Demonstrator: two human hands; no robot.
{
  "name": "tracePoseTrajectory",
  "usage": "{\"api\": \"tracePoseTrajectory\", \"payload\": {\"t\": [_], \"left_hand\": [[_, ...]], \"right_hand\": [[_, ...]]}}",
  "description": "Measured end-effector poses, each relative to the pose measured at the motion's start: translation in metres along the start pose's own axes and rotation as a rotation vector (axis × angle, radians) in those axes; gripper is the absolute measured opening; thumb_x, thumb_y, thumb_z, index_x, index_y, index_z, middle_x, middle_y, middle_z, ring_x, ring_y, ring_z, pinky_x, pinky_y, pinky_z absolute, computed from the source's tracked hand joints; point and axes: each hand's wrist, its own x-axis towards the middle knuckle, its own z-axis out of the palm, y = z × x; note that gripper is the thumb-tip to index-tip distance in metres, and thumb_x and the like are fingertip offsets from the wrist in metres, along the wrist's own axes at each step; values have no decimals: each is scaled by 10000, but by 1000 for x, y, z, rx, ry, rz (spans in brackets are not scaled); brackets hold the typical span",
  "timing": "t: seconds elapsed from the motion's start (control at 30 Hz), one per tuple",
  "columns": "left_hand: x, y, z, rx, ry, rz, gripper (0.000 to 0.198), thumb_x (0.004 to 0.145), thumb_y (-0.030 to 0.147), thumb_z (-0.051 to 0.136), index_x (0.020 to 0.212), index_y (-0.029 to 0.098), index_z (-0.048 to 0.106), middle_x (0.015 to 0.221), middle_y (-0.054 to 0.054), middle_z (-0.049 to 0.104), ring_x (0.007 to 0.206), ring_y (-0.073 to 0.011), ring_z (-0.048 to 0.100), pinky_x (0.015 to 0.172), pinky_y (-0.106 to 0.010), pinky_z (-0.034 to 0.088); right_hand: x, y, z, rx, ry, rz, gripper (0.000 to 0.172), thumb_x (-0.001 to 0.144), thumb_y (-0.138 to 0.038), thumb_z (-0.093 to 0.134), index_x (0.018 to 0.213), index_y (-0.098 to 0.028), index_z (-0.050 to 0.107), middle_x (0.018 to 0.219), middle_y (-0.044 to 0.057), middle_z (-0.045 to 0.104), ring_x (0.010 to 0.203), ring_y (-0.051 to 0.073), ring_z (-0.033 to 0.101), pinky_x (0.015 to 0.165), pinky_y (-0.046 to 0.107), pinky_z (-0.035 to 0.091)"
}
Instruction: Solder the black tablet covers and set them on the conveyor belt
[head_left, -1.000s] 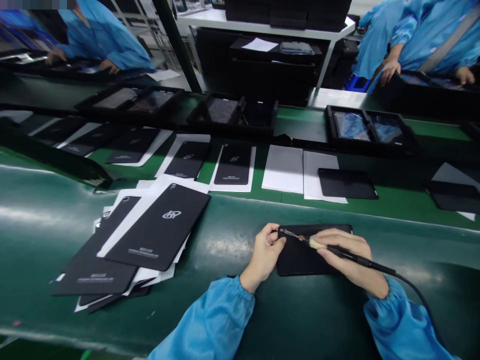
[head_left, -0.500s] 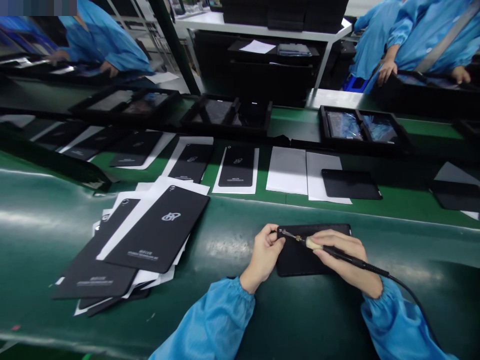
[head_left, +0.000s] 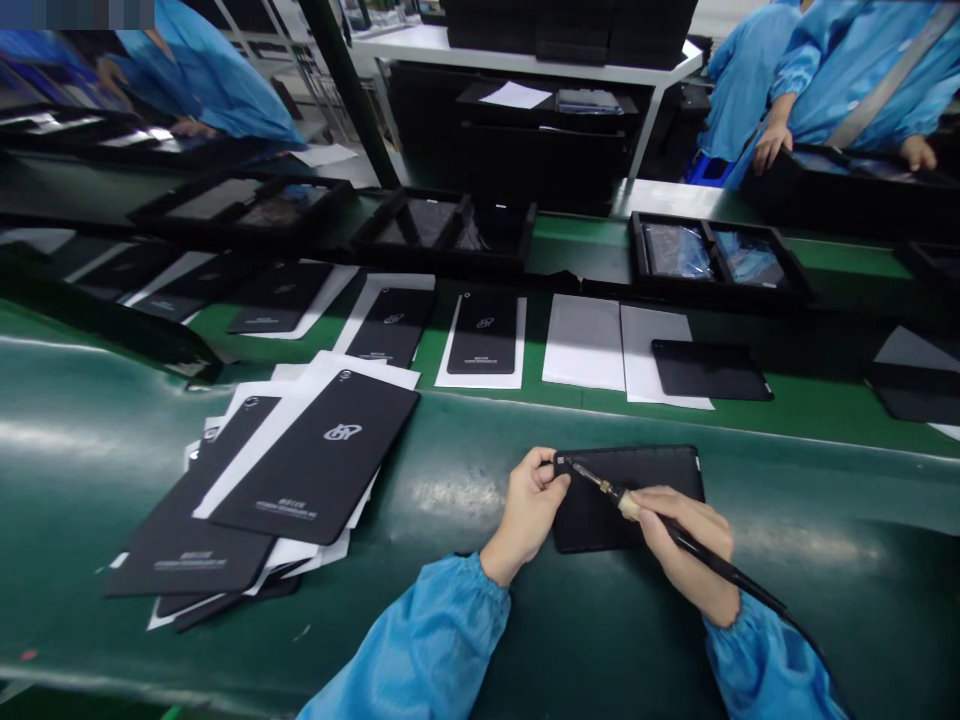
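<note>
- The left hand (head_left: 531, 510) was half closed, and its fingers pinched the left edge of the black panel (head_left: 626, 500).
- The right hand (head_left: 686, 550) was closed, like on a pen, around a corded soldering iron (head_left: 716, 555); its tip touched the panel near the top left corner.
- The panel lay flat on the green belt (head_left: 450, 640), at 1 o'clock from the person.
- A stack of black panels (head_left: 315, 460) lay at 9 o'clock from the hands.
</note>
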Motion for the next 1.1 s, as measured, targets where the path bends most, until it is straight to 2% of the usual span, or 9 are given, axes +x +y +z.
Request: {"api": "tracePoseTrajectory", "payload": {"t": [0.33, 0.63, 0.77, 0.83, 0.93, 1.0, 1.1], "left_hand": [[-1, 4, 1, 13, 15, 8, 327, 697, 273, 795, 896, 183, 552, 687, -3, 730, 541, -113, 636, 541, -193, 477], [-1, 3, 1, 13, 21, 12, 323, 701, 274, 796, 893, 182, 553, 694, -4, 728, 544, -110, 630, 538, -194, 476], [-2, 4, 2, 13, 33, 4, 322, 696, 271, 803, 886, 180, 559, 686, 2, 721, 544, -110, 631, 541, -193, 476], [-2, 5, 3, -1, 37, 4, 329, 691, 276, 807, 884, 182, 558, 670, 8, 712, 551, -114, 636, 558, -201, 487], [-1, 5, 3, -8, 44, 1, 346, 679, 288, 823, 879, 187, 559, 649, 17, 697, 555, -121, 639, 562, -205, 490], [0, 5, 3, -7, 51, -3, 358, 673, 299, 831, 883, 188, 562, 660, 17, 699, 555, -119, 637, 562, -205, 490], [5, 9, 3, -6, 60, -16, 389, 665, 333, 843, 898, 189, 567, 691, 8, 710, 551, -120, 634, 541, -208, 490]], "right_hand": [[-11, 8, 5, 9, -28, 14, 195, 888, -71, 634, 989, -208, 729, 898, 33, 764, 818, 187, 749, 752, 299, 602], [-23, 15, 15, -4, 8, -19, 237, 872, -71, 643, 1038, -213, 733, 948, 42, 768, 858, 206, 755, 799, 330, 621], [-21, 13, 8, 27, 10, 5, 207, 872, -86, 644, 1008, -208, 741, 933, 48, 771, 851, 215, 757, 784, 334, 622], [-20, 16, 1, 40, 116, 77, 170, 883, -113, 639, 986, -203, 740, 914, 50, 771, 851, 222, 757, 784, 344, 617], [-14, 28, -10, 35, 438, 173, 116, 893, -198, 655, 979, -176, 731, 865, 58, 765, 786, 237, 759, 776, 394, 617], [-9, 38, -15, 12, 605, 216, 158, 889, -268, 669, 974, -146, 723, 815, 62, 758, 717, 250, 757, 743, 434, 624], [0, 52, -23, 16, 760, 257, 221, 880, -326, 671, 953, -121, 708, 741, 47, 736, 631, 255, 745, 677, 466, 629]]}}
